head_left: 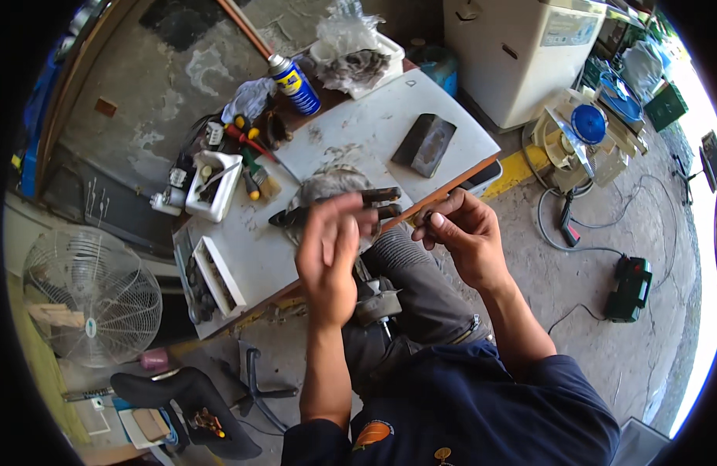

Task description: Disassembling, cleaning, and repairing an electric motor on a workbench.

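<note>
My left hand (327,268) is raised over the table's near edge, its fingers stretched out and slightly blurred, with nothing seen in it. Behind those fingers lie pliers with dark, worn handles (386,195), partly hidden, on a dirty grey rag (337,183). To the right, my right hand (471,241) pinches something small and dark between thumb and fingers; its kind is too small to make out. Below the hands, by my legs, is a grey metal part (378,305) with a thin shaft. A dark rectangular block (424,145) rests on the white tabletop (358,140).
A blue spray can (295,85) stands at the table's back, near a white tub (393,58). Screwdrivers (250,140), a brush (267,183) and a white tray (215,186) lie left. A fan (94,295) stands far left; a green tool case (629,289) sits on the right floor.
</note>
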Available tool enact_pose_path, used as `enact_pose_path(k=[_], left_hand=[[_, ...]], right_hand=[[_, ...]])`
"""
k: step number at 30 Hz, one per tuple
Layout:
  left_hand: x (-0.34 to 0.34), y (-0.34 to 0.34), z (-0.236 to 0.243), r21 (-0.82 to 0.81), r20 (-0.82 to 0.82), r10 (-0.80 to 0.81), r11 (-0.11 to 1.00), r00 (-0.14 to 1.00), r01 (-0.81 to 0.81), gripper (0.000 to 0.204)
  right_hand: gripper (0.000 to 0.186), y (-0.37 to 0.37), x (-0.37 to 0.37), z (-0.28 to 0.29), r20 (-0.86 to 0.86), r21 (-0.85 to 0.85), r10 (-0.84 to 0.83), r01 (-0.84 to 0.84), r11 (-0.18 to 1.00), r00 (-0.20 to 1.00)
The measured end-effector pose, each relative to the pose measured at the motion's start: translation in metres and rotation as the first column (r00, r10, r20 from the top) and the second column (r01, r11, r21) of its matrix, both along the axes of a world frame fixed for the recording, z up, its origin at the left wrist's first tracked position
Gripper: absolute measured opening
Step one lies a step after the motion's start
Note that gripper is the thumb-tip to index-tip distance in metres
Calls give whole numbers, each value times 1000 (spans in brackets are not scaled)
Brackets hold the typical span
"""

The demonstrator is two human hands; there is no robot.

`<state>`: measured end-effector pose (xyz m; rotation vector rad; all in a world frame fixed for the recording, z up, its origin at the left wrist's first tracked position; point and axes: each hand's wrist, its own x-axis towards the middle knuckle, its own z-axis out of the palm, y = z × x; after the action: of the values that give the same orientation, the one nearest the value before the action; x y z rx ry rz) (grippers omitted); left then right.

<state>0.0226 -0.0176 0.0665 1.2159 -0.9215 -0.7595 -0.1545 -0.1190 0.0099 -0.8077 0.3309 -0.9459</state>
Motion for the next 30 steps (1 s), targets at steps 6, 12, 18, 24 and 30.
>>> enact_pose_path(k=[6, 12, 18, 24, 30], left_hand=[[-20, 107, -73, 260, 118, 292, 913, 949, -313, 34], [-14, 158, -109, 169, 762, 261, 803, 593, -571, 41], [-47, 164, -98, 732, 319, 167, 582, 933, -354, 43], [-67, 182, -134, 742, -299, 369, 670, 880, -29, 35], [-53, 175, -165, 474, -861, 389, 847, 327, 242, 28]], right_hand=[[7, 5, 19, 0, -48, -67, 46, -49, 997, 998], [6, 23, 29, -15, -124, -47, 81, -88, 995, 989], [7, 39, 35, -49, -318, -156, 166, -225, 962, 933], [5, 46, 50, -76, -422, -209, 187, -296, 932, 887], [4, 36, 42, -81, -417, -148, 216, -301, 942, 883]])
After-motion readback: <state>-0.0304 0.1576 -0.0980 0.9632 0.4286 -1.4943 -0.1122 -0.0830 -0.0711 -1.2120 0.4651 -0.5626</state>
